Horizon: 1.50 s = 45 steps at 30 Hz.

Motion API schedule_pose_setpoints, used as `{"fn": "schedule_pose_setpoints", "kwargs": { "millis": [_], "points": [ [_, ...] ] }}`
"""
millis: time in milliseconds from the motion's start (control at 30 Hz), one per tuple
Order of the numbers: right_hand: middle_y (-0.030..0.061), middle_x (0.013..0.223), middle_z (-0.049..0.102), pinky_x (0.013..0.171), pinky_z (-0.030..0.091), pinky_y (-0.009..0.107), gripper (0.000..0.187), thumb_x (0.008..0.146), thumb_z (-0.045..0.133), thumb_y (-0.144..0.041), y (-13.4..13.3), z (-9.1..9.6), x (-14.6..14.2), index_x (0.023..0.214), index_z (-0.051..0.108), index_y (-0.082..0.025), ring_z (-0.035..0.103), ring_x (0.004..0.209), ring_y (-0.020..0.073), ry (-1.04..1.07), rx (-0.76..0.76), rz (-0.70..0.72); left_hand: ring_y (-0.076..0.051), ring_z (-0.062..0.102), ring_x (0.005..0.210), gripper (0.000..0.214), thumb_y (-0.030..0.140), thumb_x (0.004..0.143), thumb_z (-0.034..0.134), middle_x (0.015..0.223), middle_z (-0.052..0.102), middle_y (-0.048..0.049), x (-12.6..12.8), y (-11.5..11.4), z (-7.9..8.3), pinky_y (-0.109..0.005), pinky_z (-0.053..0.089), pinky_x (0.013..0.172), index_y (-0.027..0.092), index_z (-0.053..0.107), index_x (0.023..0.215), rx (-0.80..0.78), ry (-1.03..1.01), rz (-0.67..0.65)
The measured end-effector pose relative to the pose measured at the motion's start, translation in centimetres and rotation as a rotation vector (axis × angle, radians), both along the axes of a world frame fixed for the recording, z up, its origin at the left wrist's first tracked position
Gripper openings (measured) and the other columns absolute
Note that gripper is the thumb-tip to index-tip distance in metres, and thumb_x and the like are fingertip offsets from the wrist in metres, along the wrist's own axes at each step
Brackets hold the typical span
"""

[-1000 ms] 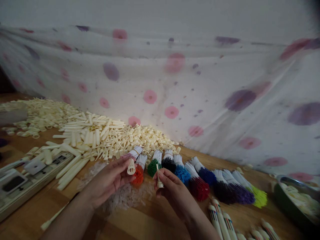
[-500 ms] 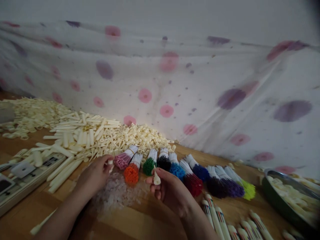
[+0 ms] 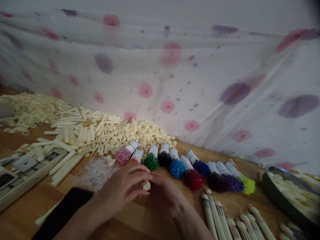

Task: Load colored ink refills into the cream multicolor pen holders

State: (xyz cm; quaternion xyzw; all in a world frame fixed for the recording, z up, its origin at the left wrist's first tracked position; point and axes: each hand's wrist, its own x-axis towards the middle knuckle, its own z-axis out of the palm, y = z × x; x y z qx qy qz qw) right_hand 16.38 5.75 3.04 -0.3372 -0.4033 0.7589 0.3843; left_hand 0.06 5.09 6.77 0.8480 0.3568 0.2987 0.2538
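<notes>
My left hand (image 3: 127, 186) and my right hand (image 3: 166, 191) meet just in front of the refill bundles. Between their fingertips is a small cream plastic pen part (image 3: 146, 185), its rounded end facing me. The left thumb and fingers curl around it, and the right thumb reaches in from the other side. The right fingertips are mostly hidden. Beside my left hand lies a pile of clear plastic bits (image 3: 93, 173). Behind the hands stand banded pen refills, among them a green bundle (image 3: 151, 161), a pink bundle (image 3: 125, 155) and a partly covered orange bundle (image 3: 137, 156).
Cream pen barrels (image 3: 82, 130) and slotted parts (image 3: 140, 133) are heaped by the patterned sheet (image 3: 155, 76). Multicolour pens (image 3: 217, 213) lie at front right, near a green bowl (image 3: 275, 190) of cream parts. A long tray (image 3: 32, 176) and a black flat object (image 3: 66, 208) are at left.
My left hand has moved right, away from the clear bits, and joined my right hand around the cream part. The black object and a slotted cream part have come into sight.
</notes>
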Motion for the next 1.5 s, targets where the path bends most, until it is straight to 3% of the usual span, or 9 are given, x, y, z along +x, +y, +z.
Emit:
{"fn": "schedule_pose_setpoints", "kwargs": {
  "millis": [167, 267, 333, 567, 767, 867, 967, 1267, 1500],
  "points": [
    [0.0019, 0.075, 0.053, 0.059, 0.040, 0.025, 0.029, 0.080, 0.050, -0.044, 0.6, -0.8, 0.6, 0.089, 0.058, -0.017, 0.050, 0.065, 0.0128, -0.278, 0.200, 0.017, -0.020, 0.059, 0.099, 0.017, 0.020, 0.083, 0.054, 0.102, 0.067, -0.0017, -0.7, 0.9, -0.2, -0.033, 0.044, 0.087, 0.027, 0.064, 0.095, -0.038, -0.068, 0.081],
    [0.0000, 0.077, 0.051, 0.071, 0.036, 0.026, 0.010, 0.072, 0.060, -0.019, 1.3, -1.2, 2.2, 0.082, 0.061, -0.019, 0.047, 0.076, 0.0145, -0.511, 0.410, 0.003, -0.020, 0.058, 0.103, 0.015, 0.024, 0.085, 0.050, 0.105, 0.066, -0.0016, -1.4, 1.0, 0.1, -0.034, 0.042, 0.090, 0.027, 0.058, 0.098, -0.132, -0.115, 0.187],
    [0.0000, 0.079, 0.053, 0.075, 0.033, 0.026, 0.017, 0.064, 0.060, -0.006, 1.6, -1.6, 3.1, 0.074, 0.064, -0.020, 0.046, 0.080, 0.0156, -0.640, 0.530, 0.048, -0.020, 0.058, 0.101, 0.014, 0.027, 0.085, 0.050, 0.103, 0.066, -0.0010, -1.7, 1.0, 0.2, -0.034, 0.041, 0.090, 0.026, 0.057, 0.097, -0.182, -0.102, 0.221],
    [0.0015, 0.083, 0.059, 0.076, 0.035, 0.026, 0.017, 0.067, 0.057, -0.002, 1.9, -2.3, 2.9, 0.070, 0.063, -0.018, 0.051, 0.084, 0.0170, -0.860, 0.747, 0.152, -0.019, 0.059, 0.094, 0.010, 0.027, 0.082, 0.055, 0.096, 0.065, 0.0015, -1.7, 0.9, -0.1, -0.028, 0.043, 0.082, 0.027, 0.056, 0.092, -0.233, -0.084, 0.229],
    [-0.0018, 0.076, 0.058, 0.062, 0.038, 0.022, 0.008, 0.085, 0.048, -0.016, 0.8, 1.0, 2.9, 0.085, 0.055, -0.019, 0.052, 0.068, 0.0117, -0.793, 0.719, -0.026, -0.017, 0.058, 0.081, 0.006, 0.022, 0.079, 0.056, 0.083, 0.062, 0.0029, -1.2, 0.5, 0.6, -0.026, 0.043, 0.073, 0.025, 0.055, 0.084, -0.245, -0.070, 0.180],
    [-0.0019, 0.073, 0.058, 0.056, 0.038, 0.021, 0.013, 0.082, 0.058, -0.030, -0.4, 3.2, 3.0, 0.079, 0.054, -0.019, 0.050, 0.062, 0.0102, -0.522, 0.675, -0.196, -0.014, 0.053, 0.069, 0.004, 0.021, 0.078, 0.057, 0.071, 0.055, 0.0053, -1.0, 0.3, 0.8, -0.023, 0.041, 0.062, 0.024, 0.054, 0.079, -0.243, -0.047, 0.175],
    [-0.0005, 0.071, 0.059, 0.058, 0.039, 0.022, 0.016, 0.079, 0.063, -0.033, -1.3, 4.3, 2.8, 0.074, 0.059, -0.018, 0.050, 0.064, 0.0107, -0.403, 0.699, -0.218, -0.014, 0.051, 0.064, 0.005, 0.024, 0.077, 0.057, 0.068, 0.052, 0.0058, -0.7, 0.0, 0.6, -0.022, 0.038, 0.058, 0.024, 0.053, 0.076, -0.222, -0.057, 0.181],
    [-0.0026, 0.067, 0.055, 0.056, 0.039, 0.020, 0.021, 0.083, 0.060, -0.035, -1.6, 3.6, 2.2, 0.075, 0.050, -0.018, 0.048, 0.058, 0.0084, -0.258, 0.532, -0.096, -0.015, 0.054, 0.065, 0.006, 0.022, 0.075, 0.059, 0.068, 0.056, 0.0051, -0.2, -0.5, 0.5, -0.024, 0.040, 0.060, 0.023, 0.054, 0.073, -0.227, -0.055, 0.239],
    [-0.0016, 0.068, 0.056, 0.055, 0.038, 0.020, 0.018, 0.086, 0.055, -0.033, -1.5, 3.1, 2.0, 0.077, 0.052, -0.018, 0.048, 0.060, 0.0093, -0.430, 0.637, -0.143, -0.014, 0.050, 0.062, 0.006, 0.022, 0.073, 0.055, 0.065, 0.052, 0.0056, 0.2, -0.6, 1.0, -0.023, 0.037, 0.056, 0.022, 0.051, 0.070, -0.358, -0.097, 0.245]
  ]
}}
